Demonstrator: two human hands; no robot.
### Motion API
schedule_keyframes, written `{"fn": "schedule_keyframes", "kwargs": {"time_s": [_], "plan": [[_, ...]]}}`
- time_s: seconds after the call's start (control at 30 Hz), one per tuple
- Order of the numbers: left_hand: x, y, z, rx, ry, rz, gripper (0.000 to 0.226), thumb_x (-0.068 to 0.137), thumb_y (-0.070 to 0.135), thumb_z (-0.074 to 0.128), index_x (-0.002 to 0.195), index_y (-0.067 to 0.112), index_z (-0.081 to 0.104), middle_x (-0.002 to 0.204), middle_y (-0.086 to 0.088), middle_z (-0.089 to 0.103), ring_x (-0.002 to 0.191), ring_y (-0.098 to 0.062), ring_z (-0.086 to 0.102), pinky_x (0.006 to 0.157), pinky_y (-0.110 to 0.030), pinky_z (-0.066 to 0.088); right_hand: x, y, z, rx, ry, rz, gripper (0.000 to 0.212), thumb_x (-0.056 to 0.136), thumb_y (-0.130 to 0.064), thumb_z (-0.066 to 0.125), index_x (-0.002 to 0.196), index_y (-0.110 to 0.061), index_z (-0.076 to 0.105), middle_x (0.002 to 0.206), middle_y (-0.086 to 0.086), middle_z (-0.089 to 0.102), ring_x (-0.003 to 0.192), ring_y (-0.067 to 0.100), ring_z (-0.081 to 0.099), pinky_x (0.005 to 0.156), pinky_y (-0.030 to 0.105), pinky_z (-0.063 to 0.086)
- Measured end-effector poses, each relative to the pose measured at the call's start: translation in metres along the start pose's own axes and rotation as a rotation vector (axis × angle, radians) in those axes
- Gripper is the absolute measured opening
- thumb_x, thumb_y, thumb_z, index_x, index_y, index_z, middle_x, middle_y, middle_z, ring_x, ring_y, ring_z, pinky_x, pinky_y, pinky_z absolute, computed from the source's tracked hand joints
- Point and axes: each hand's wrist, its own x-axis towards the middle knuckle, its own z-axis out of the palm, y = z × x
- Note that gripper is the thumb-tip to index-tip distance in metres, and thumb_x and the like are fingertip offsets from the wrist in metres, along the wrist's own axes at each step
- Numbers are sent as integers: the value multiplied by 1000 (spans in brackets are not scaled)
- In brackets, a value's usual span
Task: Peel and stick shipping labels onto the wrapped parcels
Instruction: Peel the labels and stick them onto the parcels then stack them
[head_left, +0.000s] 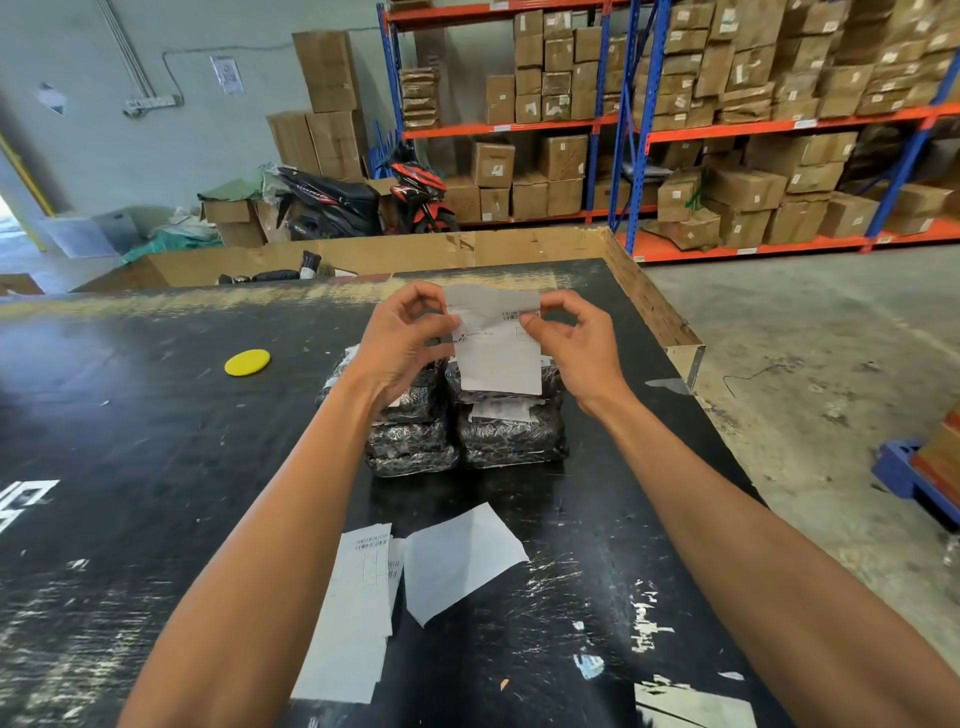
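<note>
Both hands pinch the shipping label (496, 345) at its top edge, just above the wrapped parcels (462, 426): left hand (402, 338) at the left corner, right hand (566, 343) at the right. Separate the backing evenly from one corner; keep the adhesive face off fingers. Lower it flat onto the unlabelled parcel, left of the labelled one.

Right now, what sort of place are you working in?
Most likely a warehouse packing area: tall shelving racks stacked with cardboard boxes, a concrete floor, and a scuffed black worktable holding wrapped parcels and shipping labels.
</note>
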Motion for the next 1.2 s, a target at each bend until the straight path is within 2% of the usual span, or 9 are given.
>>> {"fn": "schedule_keyframes", "kwargs": {"time_s": [0.17, 0.33, 0.4, 0.5, 0.57, 0.73, 0.9, 1.07, 1.2], "plan": [[-4, 2, -7, -80, -4, 16, 27, 84, -17, 63, 88, 10, 59, 93, -5, 64, 96, -29, 64, 82, -57, 59, -1, -10, 12, 34, 19, -42, 20, 89, -3, 73, 94, -23, 71, 114, 23, 68, 88, 20, 70, 76, 25, 58], [-8, 17, -11, -105, 20, 55, 23, 86, -14, 61, 94, 8, 62, 92, -1, 67, 86, -21, 70, 75, -51, 62, 5, -22, 20, 82, 34, 4, 14, 90, -7, 74, 100, -16, 72, 95, 0, 74, 84, 16, 73, 75, 33, 61], [-6, 18, -11, -56, 63, 41, 24, 86, -14, 63, 96, 8, 63, 89, 0, 67, 84, -20, 71, 74, -52, 62, 12, -19, 21, 34, 25, 52, 15, 90, -9, 74, 99, -21, 73, 93, -7, 72, 93, 24, 73, 79, 42, 62], [-1, 9, -7, -1, 126, -33, 26, 84, -14, 65, 96, 9, 64, 83, 0, 67, 77, -18, 71, 66, -42, 62, 19, -2, 18, 2, 14, 150, 21, 92, -5, 70, 100, -24, 73, 96, -4, 65, 106, 32, 69, 80, 47, 63], [5, -2, -4, 2, 155, -87, 27, 84, -14, 67, 96, 9, 64, 82, -2, 66, 77, -19, 70, 66, -41, 61, 22, 8, 13, -8, 21, 210, 21, 92, -2, 68, 103, -20, 71, 99, -1, 62, 101, 30, 70, 75, 41, 63], [26, -22, 3, 22, 156, -176, 27, 83, -15, 67, 100, 6, 62, 85, -6, 66, 72, -17, 72, 65, -39, 62, 36, 29, 2, -91, 49, 331, 23, 91, 0, 69, 106, -16, 70, 101, 0, 67, 101, 30, 72, 82, 54, 61], [46, -35, 4, 64, 164, -225, 27, 82, -15, 67, 99, 6, 61, 88, -8, 68, 70, -17, 73, 63, -39, 62, 48, 49, -4, -165, 75, 389, 26, 86, -1, 74, 101, -22, 71, 105, -1, 73, 100, 25, 73, 84, 54, 61], [52, -52, 2, 142, 186, -268, 28, 83, -15, 67, 103, 3, 60, 84, -7, 65, 72, -20, 71, 68, -44, 63, 43, 58, -1, -300, 46, 405, 35, 86, 0, 75, 116, -16, 67, 107, -5, 70, 104, 22, 70, 86, 46, 61], [51, -62, 4, 217, 192, -248, 32, 85, -15, 66, 113, -1, 59, 85, -7, 61, 73, -20, 68, 60, -35, 61, 39, 66, 0, -462, 22, 372, 44, 82, -5, 79, 121, -19, 63, 116, -3, 65, 107, 21, 66, 88, 45, 59]]}}
